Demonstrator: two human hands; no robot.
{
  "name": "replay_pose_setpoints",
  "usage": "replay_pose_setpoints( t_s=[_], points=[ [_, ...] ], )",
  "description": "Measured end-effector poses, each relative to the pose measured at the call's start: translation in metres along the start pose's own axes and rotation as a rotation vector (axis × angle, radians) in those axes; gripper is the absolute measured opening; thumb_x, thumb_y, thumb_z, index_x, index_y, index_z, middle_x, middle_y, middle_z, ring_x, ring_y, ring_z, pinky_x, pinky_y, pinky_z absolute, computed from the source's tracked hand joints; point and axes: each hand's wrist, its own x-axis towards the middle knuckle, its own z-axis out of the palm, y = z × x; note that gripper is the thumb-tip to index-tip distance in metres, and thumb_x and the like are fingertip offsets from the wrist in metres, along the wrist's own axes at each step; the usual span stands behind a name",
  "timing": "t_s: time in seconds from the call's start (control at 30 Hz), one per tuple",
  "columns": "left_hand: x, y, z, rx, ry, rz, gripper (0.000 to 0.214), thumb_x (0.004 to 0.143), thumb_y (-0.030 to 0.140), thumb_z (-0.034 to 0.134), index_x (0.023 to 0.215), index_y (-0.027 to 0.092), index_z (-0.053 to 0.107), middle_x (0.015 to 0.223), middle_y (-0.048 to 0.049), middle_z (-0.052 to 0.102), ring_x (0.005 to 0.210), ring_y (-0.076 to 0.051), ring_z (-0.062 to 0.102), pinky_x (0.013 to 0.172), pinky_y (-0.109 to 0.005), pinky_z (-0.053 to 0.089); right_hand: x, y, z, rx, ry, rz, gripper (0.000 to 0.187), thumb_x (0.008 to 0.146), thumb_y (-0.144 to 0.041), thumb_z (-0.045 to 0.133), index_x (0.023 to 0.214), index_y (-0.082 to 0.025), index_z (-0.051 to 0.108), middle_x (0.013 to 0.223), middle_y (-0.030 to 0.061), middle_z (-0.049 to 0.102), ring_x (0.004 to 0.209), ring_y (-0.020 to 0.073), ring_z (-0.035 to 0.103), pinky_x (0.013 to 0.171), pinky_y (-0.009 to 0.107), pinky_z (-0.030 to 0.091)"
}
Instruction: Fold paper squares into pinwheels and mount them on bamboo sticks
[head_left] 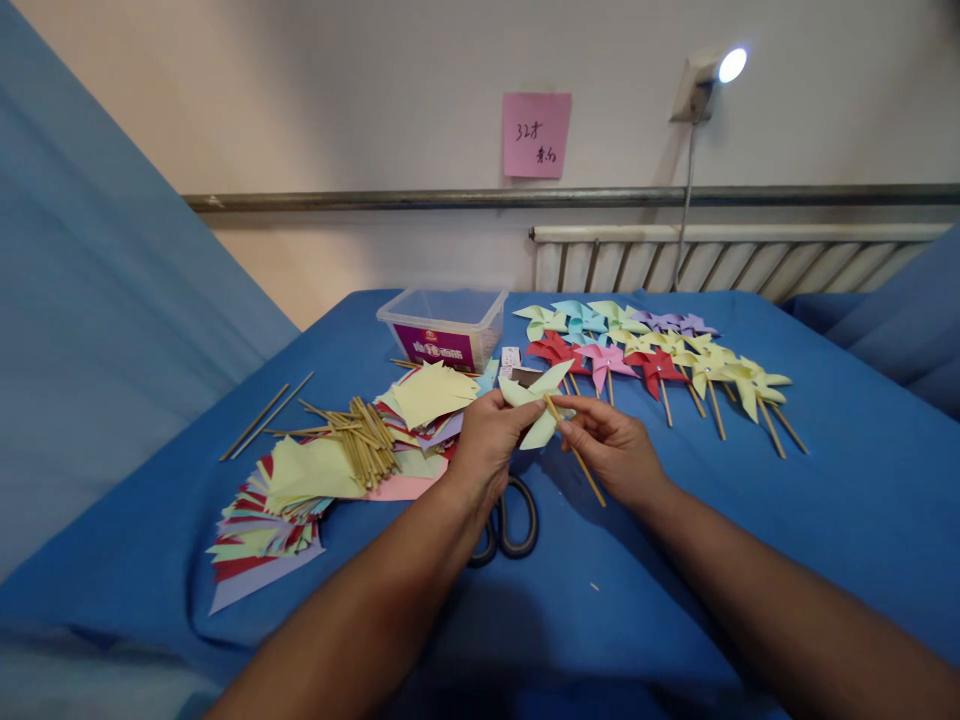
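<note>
My left hand [487, 430] pinches a pale green paper pinwheel [538, 428] over the middle of the table. A thin wooden stick [587, 477] lies against the pinwheel's centre and slants down to the right; the fingers of my right hand [611, 445] are closed on its upper part. Whether a pin joins stick and paper is hidden by my fingers. Below my left wrist, black-handled scissors [519, 518] rest on the cloth, their blades covered by my arm. Just behind my hands stands a small white box [511, 357].
Finished pinwheels [660, 370] in several colours lie at the back right. Left of my hands are stacked paper sheets [307, 475], a heap of wooden sticks [367, 440] and a clear plastic tub [450, 325]. A blue cloth [637, 610] covers the table; a radiator [735, 258] stands behind.
</note>
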Motion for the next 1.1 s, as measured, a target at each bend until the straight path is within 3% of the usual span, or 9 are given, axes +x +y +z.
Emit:
replay_pose_setpoints(
  t_s=[0.43, 0.67, 1.1],
  points=[
    [-0.0002, 0.0014, -0.0002, 0.041, 0.023, 0.007, 0.028, 0.054, 0.023, 0.082, 0.077, 0.011, 0.07, 0.069, -0.0048, 0.069, 0.056, -0.013, 0.058, 0.056, -0.024, 0.044, -0.0015, -0.0003, 0.0017, -0.031, 0.039, -0.021, 0.035, 0.079, -0.035, 0.068, 0.112, -0.021, 0.068, 0.064, -0.0022, 0.059, 0.057, 0.0119, 0.052, 0.052, 0.025, 0.039],
    [0.0002, 0.0002, -0.0007, 0.037, 0.008, 0.003, 0.032, 0.053, 0.025, 0.083, 0.078, 0.011, 0.07, 0.071, -0.0071, 0.07, 0.058, -0.015, 0.061, 0.057, -0.026, 0.046, 0.0004, -0.0038, 0.0012, 0.056, 0.021, 0.071, 0.036, 0.077, -0.039, 0.07, 0.109, -0.022, 0.071, 0.061, -0.0017, 0.061, 0.054, 0.011, 0.051, 0.049, 0.023, 0.038],
    [-0.0009, 0.0015, 0.0017, 0.025, 0.012, -0.004, 0.028, 0.053, 0.023, 0.082, 0.076, 0.011, 0.069, 0.069, -0.0053, 0.069, 0.057, -0.013, 0.059, 0.057, -0.025, 0.044, -0.0011, 0.0036, -0.0001, -0.096, 0.048, 0.01, 0.036, 0.083, -0.038, 0.064, 0.114, -0.021, 0.07, 0.068, 0.0007, 0.067, 0.061, 0.0146, 0.058, 0.055, 0.026, 0.043]
  ],
)
